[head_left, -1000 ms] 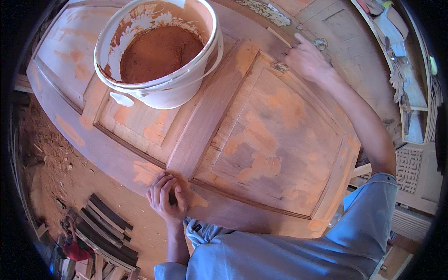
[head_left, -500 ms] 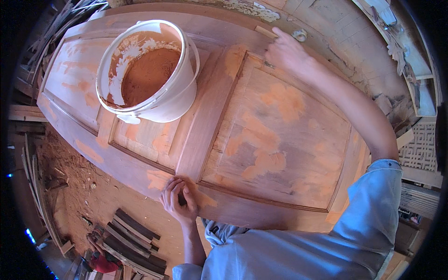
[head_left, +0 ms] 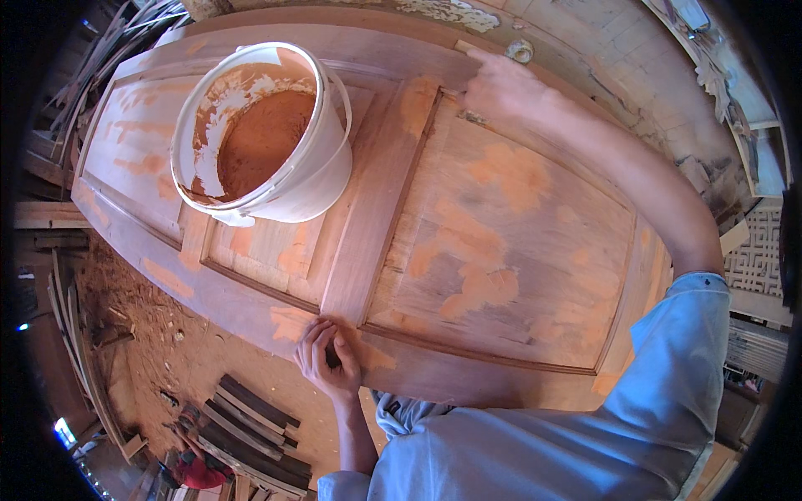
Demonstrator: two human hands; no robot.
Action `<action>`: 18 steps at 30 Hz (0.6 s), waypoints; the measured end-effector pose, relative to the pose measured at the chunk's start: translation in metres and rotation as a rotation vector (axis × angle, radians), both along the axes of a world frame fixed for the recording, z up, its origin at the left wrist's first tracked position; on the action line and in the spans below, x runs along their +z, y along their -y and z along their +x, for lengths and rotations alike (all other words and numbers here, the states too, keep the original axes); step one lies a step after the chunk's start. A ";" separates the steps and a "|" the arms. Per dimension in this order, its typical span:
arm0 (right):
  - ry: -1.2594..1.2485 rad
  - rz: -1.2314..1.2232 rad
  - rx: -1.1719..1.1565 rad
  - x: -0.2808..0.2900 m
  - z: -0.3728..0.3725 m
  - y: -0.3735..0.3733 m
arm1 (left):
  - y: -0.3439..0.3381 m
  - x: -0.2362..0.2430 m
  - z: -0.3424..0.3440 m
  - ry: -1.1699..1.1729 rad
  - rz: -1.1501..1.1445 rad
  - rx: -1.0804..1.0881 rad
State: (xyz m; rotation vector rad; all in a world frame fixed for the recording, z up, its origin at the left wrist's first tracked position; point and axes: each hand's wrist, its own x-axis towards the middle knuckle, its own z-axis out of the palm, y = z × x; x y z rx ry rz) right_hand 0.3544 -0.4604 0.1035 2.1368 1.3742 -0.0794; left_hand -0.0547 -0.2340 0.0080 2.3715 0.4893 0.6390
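A panelled wooden door (head_left: pixel 368 250) with orange filler patches lies flat in front of me. My left hand (head_left: pixel 328 357) rests on its near edge, fingers curled into a loose fist around a dark, empty-looking hollow. At the far edge, my right hand (head_left: pixel 505 88) is closed over the panel moulding; what its fingers hold is hidden and slightly blurred. A pale wood strip (head_left: pixel 473 48) shows beside its fingertips, and I cannot tell whether they touch. On the door's left part stands a white bucket (head_left: pixel 322 184) containing reddish-brown paste (head_left: pixel 263 138).
Dark curved wood pieces (head_left: pixel 251 426) lie on the dusty floor at lower left, near another person in red (head_left: pixel 200 474). Long thin strips (head_left: pixel 109 58) are piled at far left. A patterned pale lattice panel (head_left: pixel 756 263) stands at right.
My right hand has shifted slightly left along the far edge. The whole view has turned a little; my left hand stays on the near edge and the bucket stays put.
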 end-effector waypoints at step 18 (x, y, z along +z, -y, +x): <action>-0.291 0.462 0.045 -0.012 0.044 0.037 | 0.001 0.002 0.000 -0.014 -0.003 0.005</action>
